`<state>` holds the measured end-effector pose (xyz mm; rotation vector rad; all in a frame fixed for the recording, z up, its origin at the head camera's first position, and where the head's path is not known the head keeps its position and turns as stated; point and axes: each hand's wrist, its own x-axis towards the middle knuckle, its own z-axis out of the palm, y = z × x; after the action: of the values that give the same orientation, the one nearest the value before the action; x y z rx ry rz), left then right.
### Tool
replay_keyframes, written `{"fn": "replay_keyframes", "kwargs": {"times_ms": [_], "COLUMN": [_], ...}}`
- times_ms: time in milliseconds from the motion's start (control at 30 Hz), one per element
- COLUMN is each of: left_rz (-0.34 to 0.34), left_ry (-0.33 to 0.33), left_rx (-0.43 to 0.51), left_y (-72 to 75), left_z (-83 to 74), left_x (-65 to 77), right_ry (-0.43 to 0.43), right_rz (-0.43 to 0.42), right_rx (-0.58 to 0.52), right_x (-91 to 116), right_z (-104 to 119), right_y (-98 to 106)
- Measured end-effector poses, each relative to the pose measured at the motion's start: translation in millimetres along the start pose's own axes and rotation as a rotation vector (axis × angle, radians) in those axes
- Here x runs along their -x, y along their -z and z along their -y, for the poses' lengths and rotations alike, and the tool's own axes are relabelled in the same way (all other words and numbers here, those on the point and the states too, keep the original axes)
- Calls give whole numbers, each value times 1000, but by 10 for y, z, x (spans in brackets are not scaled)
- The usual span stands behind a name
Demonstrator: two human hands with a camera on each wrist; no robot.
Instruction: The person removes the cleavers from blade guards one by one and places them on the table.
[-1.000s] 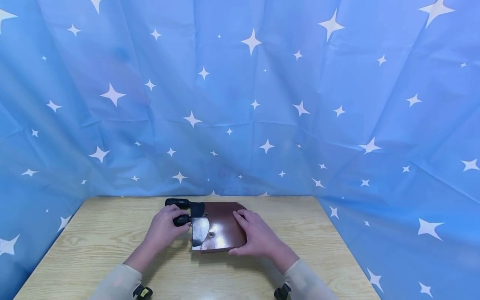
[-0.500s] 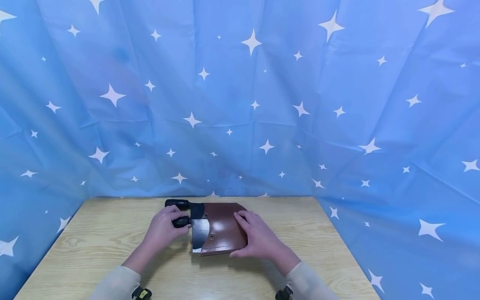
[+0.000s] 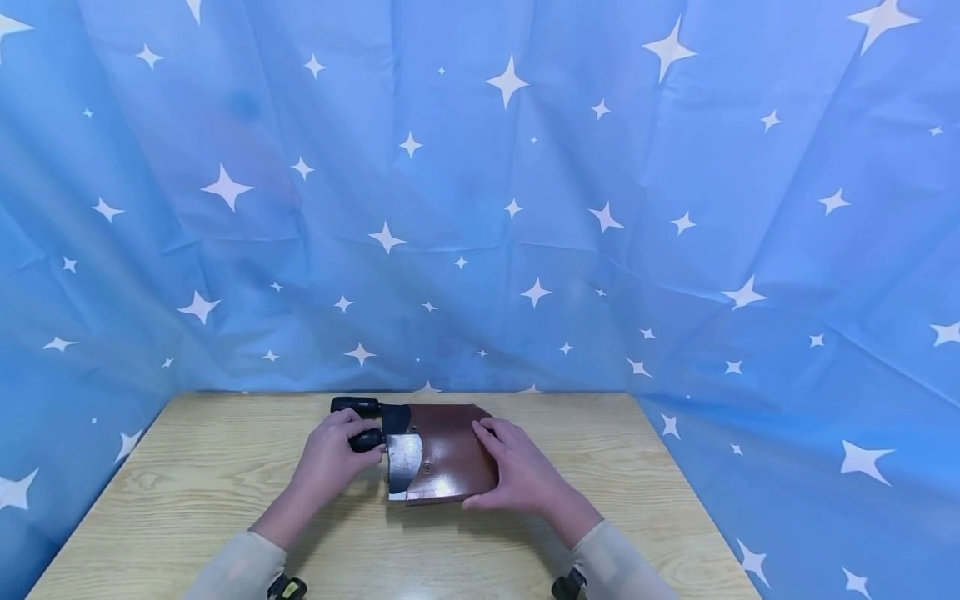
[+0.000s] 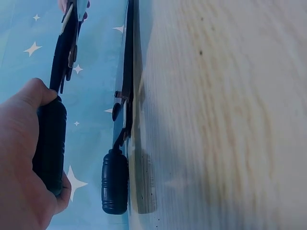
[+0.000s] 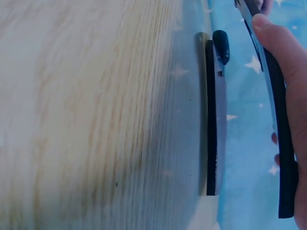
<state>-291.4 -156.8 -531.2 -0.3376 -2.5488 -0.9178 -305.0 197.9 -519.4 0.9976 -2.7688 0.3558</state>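
My left hand (image 3: 330,458) grips the black handle (image 4: 52,143) of a cleaver. Its shiny blade (image 3: 403,457) shows between the handle and a brown leather sheath (image 3: 453,467), which covers the rest. At the sheath's far end, my right hand (image 3: 517,468) holds it between thumb and fingers. Both wrist views show this cleaver raised off the table and tilted. Behind it a second sheathed cleaver lies flat, its black handle (image 3: 356,406) pointing left. The front cleaver partly hides the second sheath (image 3: 442,412) in the head view.
The pale wooden table (image 3: 187,492) spreads under both hands. Its back edge runs close behind the second cleaver. A blue curtain with white stars (image 3: 480,208) hangs behind and at both sides. Each wrist wears a black strap device (image 3: 287,587).
The held cleaver and sheath have tilted slightly, shifting the glare on the leather. Both hands keep their grips, and the cleaver behind stays put.
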Motion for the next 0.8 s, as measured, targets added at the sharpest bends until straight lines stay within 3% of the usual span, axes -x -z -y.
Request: {"fn": "replay_keyframes", "kwargs": {"times_ms": [300, 500, 800], "left_rz": [71, 74, 42], "left_ry": [-36, -65, -48], "left_rx": [40, 51, 42], "left_y": [30, 37, 81], "left_z": [42, 100, 131], "left_x": [7, 12, 4], "right_ry": [42, 69, 42], "right_rz": [12, 26, -1], "right_rx": [-24, -30, -54], "right_x": [41, 48, 26], "right_z": [-45, -50, -80], "right_y": [15, 16, 76]}}
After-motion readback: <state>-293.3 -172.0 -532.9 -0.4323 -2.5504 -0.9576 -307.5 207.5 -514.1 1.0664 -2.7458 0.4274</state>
